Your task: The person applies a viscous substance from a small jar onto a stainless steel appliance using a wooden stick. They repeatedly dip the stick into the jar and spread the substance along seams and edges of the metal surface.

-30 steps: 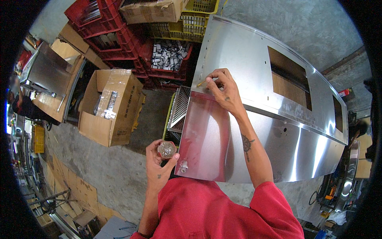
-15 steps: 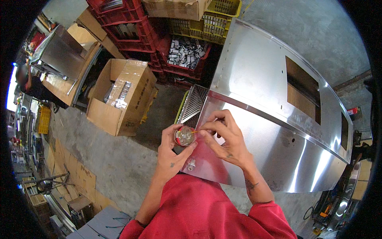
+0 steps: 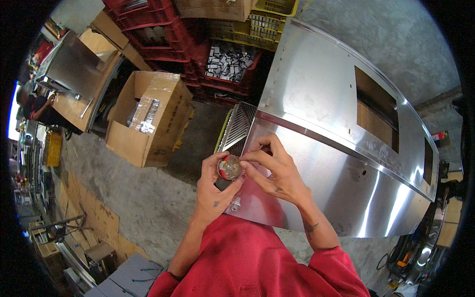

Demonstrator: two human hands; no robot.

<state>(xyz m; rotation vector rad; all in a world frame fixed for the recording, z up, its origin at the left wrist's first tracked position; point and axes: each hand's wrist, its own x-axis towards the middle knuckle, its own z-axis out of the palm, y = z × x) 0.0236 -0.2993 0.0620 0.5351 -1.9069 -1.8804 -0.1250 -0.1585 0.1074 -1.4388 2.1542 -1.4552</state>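
Note:
My left hand point(image 3: 212, 192) is closed around a small round clear piece point(image 3: 229, 170) with red and yellow along its edge, gripping it between thumb and fingers. At the piece's right rim, my right hand point(image 3: 275, 172) is pinched, fingertips touching the rim. A thin orange strand is in that pinch, now mostly hidden by the fingers and the piece. Both hands are above the near left corner of a large shiny sheet-metal housing point(image 3: 311, 94), where a small metal fitting point(image 3: 235, 203) sits just below them.
Beyond my hands, a slatted metal panel point(image 3: 238, 127) leans by the housing. An open cardboard box point(image 3: 162, 127) stands on the floor at left. Red crates point(image 3: 190, 85) are stacked behind, one full of small metal parts point(image 3: 228, 63). Another person point(image 3: 42, 110) is at far left by a workbench.
My right fingertips have moved left, up against the round piece, and the orange strand between them shows much less. The left hand keeps its grip on the piece.

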